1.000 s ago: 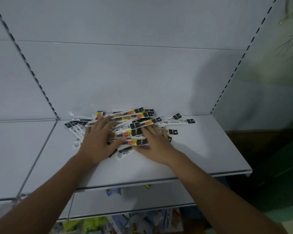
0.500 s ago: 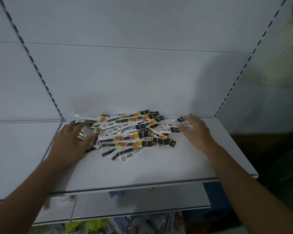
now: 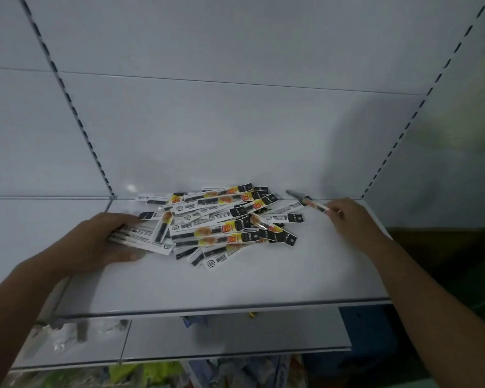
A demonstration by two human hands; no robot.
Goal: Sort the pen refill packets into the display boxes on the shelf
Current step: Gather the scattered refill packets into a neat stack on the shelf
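Observation:
A loose pile of pen refill packets point(image 3: 221, 219), white and black with yellow and orange labels, lies at the back middle of the white shelf point(image 3: 235, 284). My left hand point(image 3: 95, 242) is at the pile's left end, fingers above and thumb below a few white packets point(image 3: 140, 238), gripping them. Out to the right of the pile, my right hand point(image 3: 350, 219) pinches one packet point(image 3: 311, 203), lifted and pointing back left. No display boxes are in view.
White back panels with perforated uprights point(image 3: 76, 119) enclose the shelf. A lower shelf point(image 3: 235, 337) sits below, with coloured packaged goods point(image 3: 157, 373) under it. A dark blue object point(image 3: 370, 329) stands at the lower right.
Both hands spread from the pile's centre to its two ends. My left hand has closed on a few packets at the left; my right hand has picked up one packet at the right.

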